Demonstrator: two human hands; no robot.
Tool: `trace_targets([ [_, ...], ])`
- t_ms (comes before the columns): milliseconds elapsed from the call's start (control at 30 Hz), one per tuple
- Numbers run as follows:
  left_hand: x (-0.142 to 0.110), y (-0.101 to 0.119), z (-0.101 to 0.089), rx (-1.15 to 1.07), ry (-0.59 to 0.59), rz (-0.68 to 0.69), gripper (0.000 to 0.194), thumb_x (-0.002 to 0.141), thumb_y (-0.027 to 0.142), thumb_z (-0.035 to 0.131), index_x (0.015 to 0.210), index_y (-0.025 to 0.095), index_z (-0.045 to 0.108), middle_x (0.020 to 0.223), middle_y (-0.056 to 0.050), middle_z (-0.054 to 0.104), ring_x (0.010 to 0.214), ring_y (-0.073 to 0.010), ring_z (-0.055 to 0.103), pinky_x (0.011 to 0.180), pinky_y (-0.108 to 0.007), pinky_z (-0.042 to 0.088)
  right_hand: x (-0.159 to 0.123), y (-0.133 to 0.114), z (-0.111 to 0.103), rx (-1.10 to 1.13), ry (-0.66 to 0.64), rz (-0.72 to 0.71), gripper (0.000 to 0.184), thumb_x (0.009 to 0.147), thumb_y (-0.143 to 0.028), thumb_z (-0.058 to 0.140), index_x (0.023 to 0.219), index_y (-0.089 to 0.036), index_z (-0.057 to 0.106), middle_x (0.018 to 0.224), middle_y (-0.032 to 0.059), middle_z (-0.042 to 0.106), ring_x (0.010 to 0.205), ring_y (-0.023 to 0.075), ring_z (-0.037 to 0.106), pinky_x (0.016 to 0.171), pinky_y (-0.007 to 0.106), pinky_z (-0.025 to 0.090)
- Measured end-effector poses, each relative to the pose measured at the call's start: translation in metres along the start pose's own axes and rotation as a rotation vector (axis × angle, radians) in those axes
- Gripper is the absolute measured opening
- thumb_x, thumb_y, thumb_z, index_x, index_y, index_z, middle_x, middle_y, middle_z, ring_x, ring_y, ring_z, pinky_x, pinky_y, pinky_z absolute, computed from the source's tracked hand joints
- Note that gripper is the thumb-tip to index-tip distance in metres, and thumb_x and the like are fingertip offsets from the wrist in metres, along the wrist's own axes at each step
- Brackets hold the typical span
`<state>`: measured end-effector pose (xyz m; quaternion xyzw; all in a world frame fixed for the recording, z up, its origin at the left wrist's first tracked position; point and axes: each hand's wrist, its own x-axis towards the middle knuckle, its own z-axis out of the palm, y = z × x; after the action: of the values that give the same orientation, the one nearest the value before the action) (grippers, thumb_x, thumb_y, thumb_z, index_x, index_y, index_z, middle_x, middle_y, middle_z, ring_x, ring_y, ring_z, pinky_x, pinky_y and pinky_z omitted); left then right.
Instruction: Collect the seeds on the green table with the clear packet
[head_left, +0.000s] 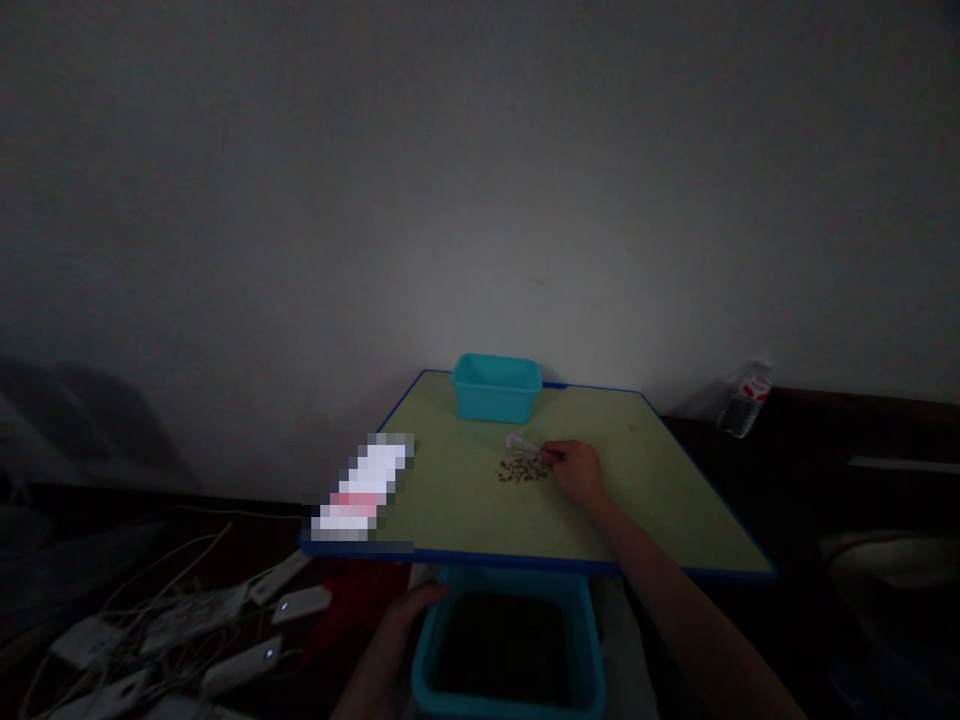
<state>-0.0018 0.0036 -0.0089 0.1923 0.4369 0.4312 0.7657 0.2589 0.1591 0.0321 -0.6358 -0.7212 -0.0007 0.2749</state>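
Observation:
My right hand (576, 468) is closed on the handle of a small pale spoon-shaped tool (519, 442), held just over the table. Beside and below it lies a scattered patch of small dark seed-like bits (519, 470). My left hand (421, 602) grips the left rim of a turquoise plastic bin (594, 640) below the table's front edge, its fingers partly hidden. Dark contents fill that bin's inside, too dim to make out. A second turquoise bin (495, 405) stands at the back of the table; its inside shows only in part.
The pale table (465, 520) has a blue edge. On its left lies a bright, pixelated flat object (364, 490). White power strips (244, 665) and tangled cables cover the floor at left. A clear bottle (746, 400) with a red label rests at right, near the wall.

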Motion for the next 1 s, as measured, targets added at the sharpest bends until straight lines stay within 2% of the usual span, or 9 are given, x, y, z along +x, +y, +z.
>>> trace_targets([
  [133,0.003,-0.001,-0.007,0.014,0.004,0.022,0.028,0.069,0.031,0.061,0.091,0.014,0.063,0.083,-0.009,0.073,0.081,-0.0267,0.066,0.074,-0.038,0.05,-0.004,-0.002,-0.005,-0.007,-0.008,-0.032,0.023,0.077,-0.029,0.05,0.09,-0.028,0.068,0.082,0.0007,0.069,0.074,0.0188,0.061,0.066,0.026,0.041],
  [333,0.002,-0.001,-0.006,-0.003,0.029,0.02,0.024,0.068,0.031,0.062,0.086,0.016,0.063,0.081,-0.005,0.074,0.08,-0.0227,0.066,0.074,-0.032,0.05,-0.014,0.0,-0.014,-0.025,-0.003,-0.069,0.022,0.077,-0.029,0.05,0.089,-0.028,0.068,0.08,0.0004,0.069,0.073,0.0182,0.06,0.065,0.026,0.04],
  [600,0.002,-0.001,-0.003,-0.006,-0.02,-0.005,0.027,0.07,0.031,0.06,0.091,0.015,0.062,0.083,-0.007,0.073,0.083,-0.0246,0.066,0.077,-0.035,0.048,-0.029,0.0,-0.017,0.032,0.021,-0.138,0.023,0.079,-0.027,0.048,0.09,-0.028,0.068,0.084,0.0005,0.069,0.077,0.0186,0.059,0.073,0.028,0.041],
  [833,0.007,-0.003,-0.002,-0.023,0.021,0.011,0.025,0.067,0.029,0.062,0.089,0.016,0.062,0.079,-0.006,0.074,0.08,-0.025,0.066,0.075,-0.034,0.049,-0.033,-0.003,-0.014,0.111,0.034,-0.169,0.023,0.079,-0.028,0.048,0.091,-0.026,0.068,0.085,0.0016,0.068,0.076,0.0188,0.059,0.076,0.03,0.04],
  [1000,-0.002,0.006,0.011,-0.014,0.072,-0.026,0.023,0.066,0.03,0.063,0.086,0.016,0.063,0.082,-0.008,0.073,0.084,-0.0257,0.065,0.078,-0.035,0.048,-0.035,-0.003,-0.014,0.129,0.041,-0.138,0.022,0.079,-0.029,0.049,0.091,-0.027,0.067,0.086,0.0012,0.068,0.076,0.0187,0.059,0.075,0.03,0.041],
])
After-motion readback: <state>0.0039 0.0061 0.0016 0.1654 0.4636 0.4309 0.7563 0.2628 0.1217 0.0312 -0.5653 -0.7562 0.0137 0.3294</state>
